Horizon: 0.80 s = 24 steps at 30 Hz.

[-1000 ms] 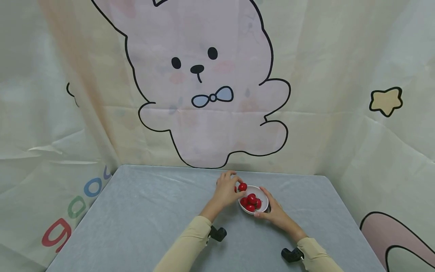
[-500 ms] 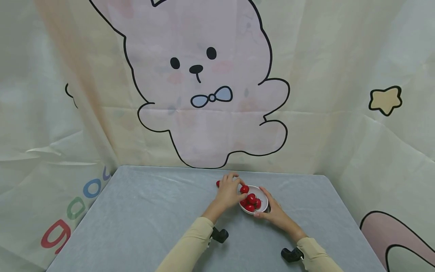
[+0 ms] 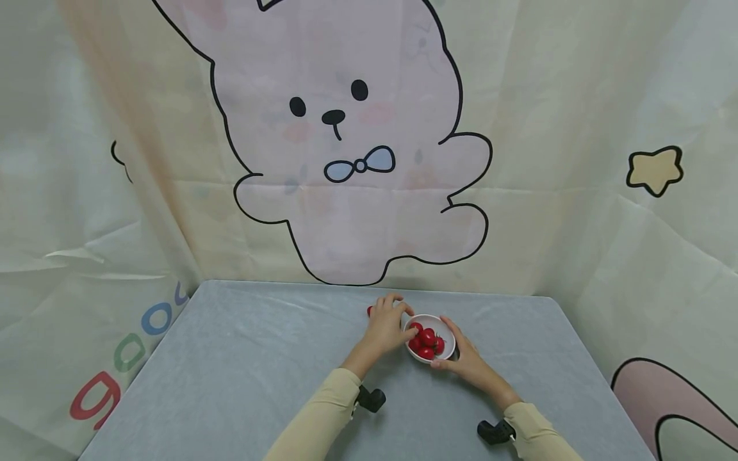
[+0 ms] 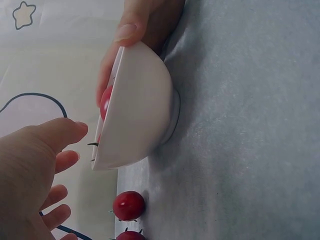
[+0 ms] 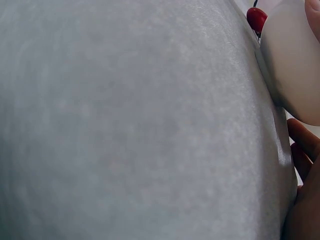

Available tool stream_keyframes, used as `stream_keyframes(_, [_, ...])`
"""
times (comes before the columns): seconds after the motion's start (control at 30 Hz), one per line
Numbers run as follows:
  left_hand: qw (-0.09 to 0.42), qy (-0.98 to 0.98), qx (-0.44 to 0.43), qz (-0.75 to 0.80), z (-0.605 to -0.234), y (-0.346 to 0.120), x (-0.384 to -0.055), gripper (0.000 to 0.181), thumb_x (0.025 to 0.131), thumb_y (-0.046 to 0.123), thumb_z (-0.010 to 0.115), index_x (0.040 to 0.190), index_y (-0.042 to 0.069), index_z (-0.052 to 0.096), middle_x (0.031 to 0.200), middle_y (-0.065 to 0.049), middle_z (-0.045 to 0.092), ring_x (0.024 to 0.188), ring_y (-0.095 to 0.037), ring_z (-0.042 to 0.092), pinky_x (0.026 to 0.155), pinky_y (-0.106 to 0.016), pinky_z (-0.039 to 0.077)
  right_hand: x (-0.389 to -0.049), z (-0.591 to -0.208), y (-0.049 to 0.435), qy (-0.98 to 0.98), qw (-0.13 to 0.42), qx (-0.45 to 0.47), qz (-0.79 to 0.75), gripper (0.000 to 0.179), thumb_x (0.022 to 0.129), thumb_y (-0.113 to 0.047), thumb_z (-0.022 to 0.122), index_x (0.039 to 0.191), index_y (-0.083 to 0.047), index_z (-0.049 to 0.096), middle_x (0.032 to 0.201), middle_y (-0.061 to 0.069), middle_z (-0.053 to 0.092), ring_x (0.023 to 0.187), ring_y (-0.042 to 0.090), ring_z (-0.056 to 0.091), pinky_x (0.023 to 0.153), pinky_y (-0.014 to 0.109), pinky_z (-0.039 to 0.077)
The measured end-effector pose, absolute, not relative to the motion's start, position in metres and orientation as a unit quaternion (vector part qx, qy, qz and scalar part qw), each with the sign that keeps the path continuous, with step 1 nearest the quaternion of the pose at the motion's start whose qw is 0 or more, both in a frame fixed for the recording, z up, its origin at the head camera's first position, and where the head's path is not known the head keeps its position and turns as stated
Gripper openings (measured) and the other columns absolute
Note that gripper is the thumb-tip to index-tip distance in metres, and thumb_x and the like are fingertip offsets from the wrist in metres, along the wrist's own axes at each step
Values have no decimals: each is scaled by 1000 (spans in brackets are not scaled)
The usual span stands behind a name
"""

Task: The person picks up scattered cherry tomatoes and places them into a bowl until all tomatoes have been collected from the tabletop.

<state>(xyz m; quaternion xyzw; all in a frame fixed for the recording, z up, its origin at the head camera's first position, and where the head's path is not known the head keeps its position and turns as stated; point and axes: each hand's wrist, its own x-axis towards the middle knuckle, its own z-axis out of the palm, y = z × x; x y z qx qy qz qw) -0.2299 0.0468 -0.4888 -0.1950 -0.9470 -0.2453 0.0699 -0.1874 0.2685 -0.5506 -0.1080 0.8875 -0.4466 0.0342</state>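
A white bowl [image 3: 434,321] holds several red cherry tomatoes [image 3: 427,337] with green stems. My right hand [image 3: 471,366] grips the bowl from its right side, the thumb at the near rim and the fingers round the far side. Over the bowl's left rim hovers my left hand [image 3: 383,326], thumb and fingers apart with nothing between them. In the left wrist view, that hand [image 4: 25,160] is beside the rim, and two loose cherry tomatoes [image 4: 129,205] lie on the table past the bowl. One loose tomato [image 3: 370,311] peeks out behind the left hand in the head view.
A grey-blue cloth [image 3: 259,365] covers the table. Behind it hangs a printed curtain [image 3: 536,237] with a cartoon animal, close to the table's back edge. Each wrist wears a black camera [image 3: 371,399].
My left hand has moved slightly right and let go of a cherry tomato, which now lies in the bowl with the others. The right hand keeps its hold on the bowl.
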Motion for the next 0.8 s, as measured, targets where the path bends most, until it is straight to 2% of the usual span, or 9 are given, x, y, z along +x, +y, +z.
stream_keyframes(0.27, [72,-948,-193,-244,-491,43,-231,30,79,41,72,103,26,64,135,-4,47,120,-23,43,96,-43,38,-187,-550,267,888,37,-103,-446,100,72,-38,78,149,-34,15,155,11,26,141,38,26,104,71,21])
stream_keyframes(0.47, [70,-945,-190,-256,-494,35,-234,32,78,42,73,103,25,63,133,-3,47,120,-24,42,100,-46,37,-187,-549,266,891,32,-104,-441,100,71,-38,79,149,-34,16,155,11,26,141,38,27,104,71,22])
stream_keyframes(0.8, [80,-944,-185,-261,-496,17,-235,32,79,38,72,105,21,65,132,-5,48,120,-27,43,99,-51,38,-188,-550,266,896,42,-94,-432,102,71,-41,78,149,-35,13,156,9,23,143,36,23,105,71,21])
